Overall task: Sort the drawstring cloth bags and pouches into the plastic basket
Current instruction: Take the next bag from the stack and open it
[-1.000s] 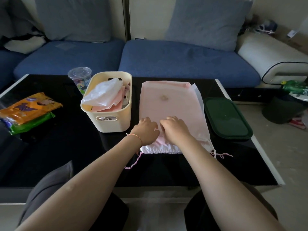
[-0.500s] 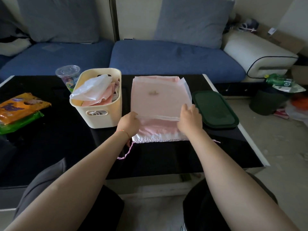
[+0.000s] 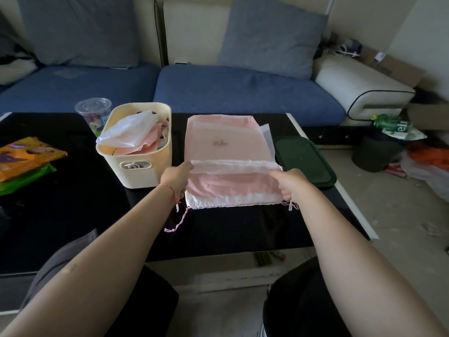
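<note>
A: How many things are on your bench [image 3: 73, 215]?
B: One basket [image 3: 136, 166] at ten o'clock, one pink bag [image 3: 228, 147] centred; your left hand [image 3: 176, 178] and right hand [image 3: 292, 182] pinch its folded hem. Free room toward six o'clock.

Blue sofa [image 3: 218, 91] behind black table [image 3: 73, 215]

left hand [image 3: 176, 177] pinching | right hand [image 3: 292, 182] pinching | forearms extended

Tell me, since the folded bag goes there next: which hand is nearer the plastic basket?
Left. The left hand grips the pink bag just right of the basket; the right hand grips the bag's far side, near the green lid.
</note>
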Demonstrator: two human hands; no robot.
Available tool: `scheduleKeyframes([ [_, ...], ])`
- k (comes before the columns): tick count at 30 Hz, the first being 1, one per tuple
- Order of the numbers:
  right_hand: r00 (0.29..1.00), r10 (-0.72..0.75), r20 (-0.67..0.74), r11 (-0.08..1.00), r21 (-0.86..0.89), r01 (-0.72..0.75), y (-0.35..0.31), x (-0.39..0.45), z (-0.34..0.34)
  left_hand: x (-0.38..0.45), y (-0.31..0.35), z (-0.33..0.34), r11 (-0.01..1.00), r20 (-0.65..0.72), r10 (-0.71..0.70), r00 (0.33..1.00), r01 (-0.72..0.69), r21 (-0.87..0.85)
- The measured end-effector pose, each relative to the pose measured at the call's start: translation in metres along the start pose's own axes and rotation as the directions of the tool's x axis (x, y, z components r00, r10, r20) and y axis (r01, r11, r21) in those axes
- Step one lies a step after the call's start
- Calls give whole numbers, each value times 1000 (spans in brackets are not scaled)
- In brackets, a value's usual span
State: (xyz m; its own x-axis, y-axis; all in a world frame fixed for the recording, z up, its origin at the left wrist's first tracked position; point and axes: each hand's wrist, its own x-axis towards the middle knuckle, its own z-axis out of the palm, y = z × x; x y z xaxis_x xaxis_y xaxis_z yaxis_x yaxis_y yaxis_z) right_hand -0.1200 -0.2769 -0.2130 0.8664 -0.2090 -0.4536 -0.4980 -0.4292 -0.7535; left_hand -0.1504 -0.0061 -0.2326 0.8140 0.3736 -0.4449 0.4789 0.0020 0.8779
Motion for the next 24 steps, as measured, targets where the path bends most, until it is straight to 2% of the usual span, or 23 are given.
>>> scheduleKeyframes([
  [3, 948, -11, 318, 972, 226, -65, -6, -3, -6, -7, 4, 2, 985, 171, -25, 985, 53, -162],
  [5, 931, -14, 364, 908, 395, -140, -7, -2, -7, -8, 3, 6, 972, 188, 15, 982, 29, -231],
  [7, 967, 11, 253, 857, 497, -140, -7, 2, -6, -7, 0, 10, 981, 116, 30, 993, -7, -194],
  [9, 996, 64, 58, 836, 542, -85, -6, 7, -6, -3, -5, 7, 993, 15, 0, 1000, 1, -114],
  [11, 982, 141, -127, 819, 573, -43, -4, 9, -9, 1, -9, 1, 1000, -96, -13, 995, 12, -5],
  [13, 949, 76, -306, 891, 448, 73, -3, 12, -11, 0, -13, -1, 983, -172, 77, 982, -47, 175],
  [14, 925, -41, -378, 932, 318, 172, -3, 11, -9, -3, -14, 1, 949, -179, 175, 968, -118, 291],
  [15, 897, -186, -401, 941, 189, 280, -3, 9, -6, -5, -16, 5, 899, -162, 286, 944, -206, 387],
  [17, 838, -426, -341, 892, -4, 451, -5, -1, 2, -14, -15, 11, 782, -100, 502, 859, -402, 477],
  [19, 794, -552, -252, 832, -112, 543, -6, -5, 9, -17, -13, 17, 654, -27, 666, 745, -566, 502],
  [20, 800, -562, -210, 827, -117, 550, -6, -6, 14, -19, -11, 20, 624, 9, 693, 721, -606, 493],
  [21, 824, -539, -175, 842, -82, 534, -8, -8, 17, -21, -8, 24, 625, 45, 697, 716, -637, 452],
  [24, 921, -381, -82, 884, 259, 389, -19, -15, 27, -36, 2, 35, 800, 190, 545, 817, -574, 176],
])
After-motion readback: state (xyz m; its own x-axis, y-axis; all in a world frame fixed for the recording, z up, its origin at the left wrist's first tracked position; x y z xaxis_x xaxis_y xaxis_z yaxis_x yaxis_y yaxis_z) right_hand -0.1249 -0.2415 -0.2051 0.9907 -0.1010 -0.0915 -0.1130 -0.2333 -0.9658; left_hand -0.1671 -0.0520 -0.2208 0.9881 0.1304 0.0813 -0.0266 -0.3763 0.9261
